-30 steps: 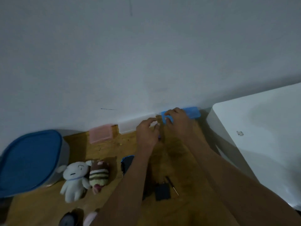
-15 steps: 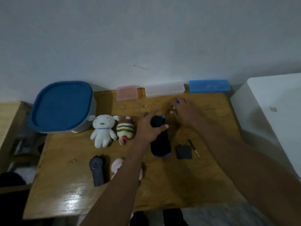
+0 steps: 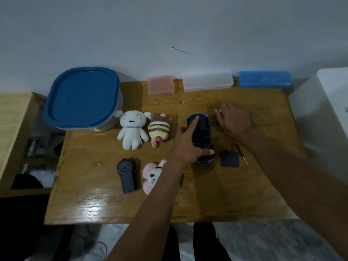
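Observation:
A blue and black toy car (image 3: 204, 132) lies underside up on the wooden table (image 3: 188, 196). My left hand (image 3: 188, 146) grips it, index finger stretched along its body and thumb hooked round its near end. My right hand (image 3: 233, 119) hovers low just right of the car, palm down, and pinches a tiny pale piece (image 3: 220, 110) at its fingertips. A flat black cover (image 3: 229, 159) and a thin screwdriver (image 3: 242, 155) lie near the car's right side.
Pink (image 3: 161, 85), clear (image 3: 208, 81) and blue (image 3: 264, 79) boxes line the wall. A blue-lidded tub (image 3: 82, 98) stands far left. White (image 3: 131, 132), striped (image 3: 160, 130) and pink (image 3: 152, 174) plush toys and a dark remote (image 3: 126, 172) lie left of the car. A white cabinet (image 3: 323, 113) borders the right.
Both hands came back from the blue box at the wall. My left hand settled onto the toy car, and my right hand moved to the table beside it. The view tilted down.

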Demonstrator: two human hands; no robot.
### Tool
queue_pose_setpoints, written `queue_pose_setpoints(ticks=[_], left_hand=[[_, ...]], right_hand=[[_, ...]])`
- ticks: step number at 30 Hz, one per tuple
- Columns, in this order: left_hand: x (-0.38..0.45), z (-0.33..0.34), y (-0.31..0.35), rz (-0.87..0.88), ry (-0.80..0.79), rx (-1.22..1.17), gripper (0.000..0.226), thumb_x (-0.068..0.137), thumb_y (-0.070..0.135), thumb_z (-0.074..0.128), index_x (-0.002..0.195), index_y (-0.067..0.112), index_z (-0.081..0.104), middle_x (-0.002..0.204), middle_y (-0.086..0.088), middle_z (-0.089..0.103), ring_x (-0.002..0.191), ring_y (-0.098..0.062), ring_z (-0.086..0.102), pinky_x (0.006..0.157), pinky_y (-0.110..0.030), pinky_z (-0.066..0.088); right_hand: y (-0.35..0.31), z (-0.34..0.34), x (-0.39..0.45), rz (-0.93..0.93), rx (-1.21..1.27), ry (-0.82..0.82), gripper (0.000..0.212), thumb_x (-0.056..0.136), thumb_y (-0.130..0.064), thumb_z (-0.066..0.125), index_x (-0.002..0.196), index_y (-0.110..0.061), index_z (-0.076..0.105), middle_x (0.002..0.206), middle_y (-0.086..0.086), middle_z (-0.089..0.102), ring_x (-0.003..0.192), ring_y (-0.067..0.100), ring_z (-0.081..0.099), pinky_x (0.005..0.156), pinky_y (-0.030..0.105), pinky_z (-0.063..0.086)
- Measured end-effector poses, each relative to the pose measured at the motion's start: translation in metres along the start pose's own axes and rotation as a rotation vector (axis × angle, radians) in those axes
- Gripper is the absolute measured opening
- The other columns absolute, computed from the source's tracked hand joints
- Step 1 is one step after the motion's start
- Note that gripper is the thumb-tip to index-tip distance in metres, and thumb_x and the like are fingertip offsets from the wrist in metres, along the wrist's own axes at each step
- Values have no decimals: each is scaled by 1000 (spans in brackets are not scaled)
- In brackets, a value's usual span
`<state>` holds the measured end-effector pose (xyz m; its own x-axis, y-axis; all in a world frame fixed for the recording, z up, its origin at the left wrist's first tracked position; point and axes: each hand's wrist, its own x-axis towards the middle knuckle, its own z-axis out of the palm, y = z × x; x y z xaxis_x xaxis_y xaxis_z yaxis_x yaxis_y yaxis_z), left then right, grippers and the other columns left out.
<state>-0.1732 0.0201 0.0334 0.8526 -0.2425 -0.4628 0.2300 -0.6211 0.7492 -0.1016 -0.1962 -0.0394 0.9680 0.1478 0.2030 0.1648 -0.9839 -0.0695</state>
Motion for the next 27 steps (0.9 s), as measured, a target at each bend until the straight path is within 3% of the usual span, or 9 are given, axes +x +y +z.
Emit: queue_pose_setpoints(ticks=[4,8,15,19,22,27], left_hand=[[-1,2,-1,-9,-19,4,122,66,33,94,157,47,13,143,-9,30,135,-35,39,114,-51,37],[2,4,-3,-7,-30,-50,128,60,31,97,154,53,13,146,-6,38,134,-32,45,110,-54,43],[-2,4,-1,-1,-23,-233,124,65,14,94,160,31,15,150,6,47,130,-14,48,102,-31,46],[-6,3,0,5,-26,-291,122,68,9,91,160,29,13,146,8,48,124,-8,46,97,-25,43],[-8,0,3,7,-17,-349,124,68,9,92,160,29,12,148,6,47,132,-18,48,109,-40,46],[-13,-7,14,43,-32,-361,124,69,12,92,160,32,11,137,14,45,134,-19,47,109,-46,46]], right_hand=[[-4,-4,-2,-14,7,24,33,105,-38,43,91,-11,58,75,9,59,56,17,41,50,27,31],[-4,-8,-4,-47,-35,-41,41,103,-47,46,92,-11,62,71,10,64,55,25,57,52,26,34],[-1,-18,-1,-63,103,-154,50,99,-55,45,96,-9,65,76,9,65,64,24,58,56,31,42],[-5,-39,-2,175,258,-236,51,97,-57,50,68,-16,53,62,2,52,58,17,49,53,30,31],[-17,-50,-2,478,603,-190,57,97,-56,51,72,-5,58,63,8,53,57,16,47,56,33,38],[-41,-83,-2,561,968,-39,52,95,-49,60,59,-12,50,55,0,43,51,9,38,49,22,29]])
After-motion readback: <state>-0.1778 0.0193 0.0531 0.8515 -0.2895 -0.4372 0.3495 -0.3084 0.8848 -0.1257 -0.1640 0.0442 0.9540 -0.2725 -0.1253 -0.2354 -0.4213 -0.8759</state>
